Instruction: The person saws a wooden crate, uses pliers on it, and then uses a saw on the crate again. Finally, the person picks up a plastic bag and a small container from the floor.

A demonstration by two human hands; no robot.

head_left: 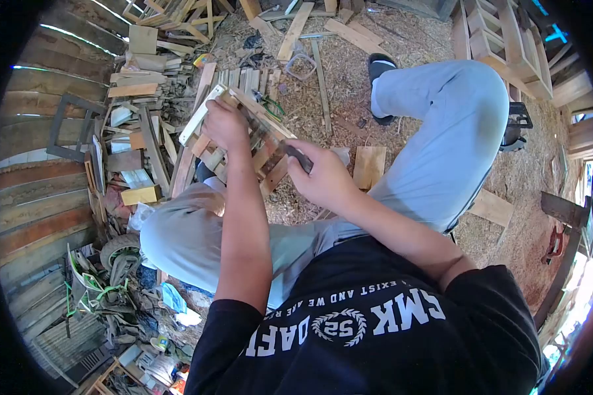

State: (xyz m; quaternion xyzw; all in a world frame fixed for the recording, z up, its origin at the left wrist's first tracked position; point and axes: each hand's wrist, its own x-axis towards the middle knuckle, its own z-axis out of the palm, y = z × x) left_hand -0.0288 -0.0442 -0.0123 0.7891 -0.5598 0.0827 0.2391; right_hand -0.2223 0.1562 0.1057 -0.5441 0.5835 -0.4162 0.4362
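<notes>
Spreading far beneath everything, the shaving-strewn floor (349,79) runs from the plank wall (39,187) on the left to the pale wooden frames (507,49) at the far right, and its loose litter could let a foot or a propped piece slide. The person's grey-trousered legs (435,125) are splayed wide, the right knee well out to the right, so a shift of the hips might unsettle the work between them. Left of it, a heap of scrap wood (135,89) crowds close; a snagged end there could knock the work askew. The slatted wooden piece (192,125) sits left of centre, beyond the lap and between the legs, tilted, with its pale end bar on the left; what supports it underneath is hidden. The left hand (227,125) is closed over its upper part by that bar, fingers wrapped round the wood, and if the hold is all that steadies it, sideways pressure could twist the piece. The right hand (324,174) is clenched round a dark-handled tool (299,158), aimed leftward at the piece's near right end; whether the tip touches wood is too blurred to tell. Smallest but likeliest trouble: too much force, or a skid off a slat edge, could carry that tip towards the left fingers or the leg.
</notes>
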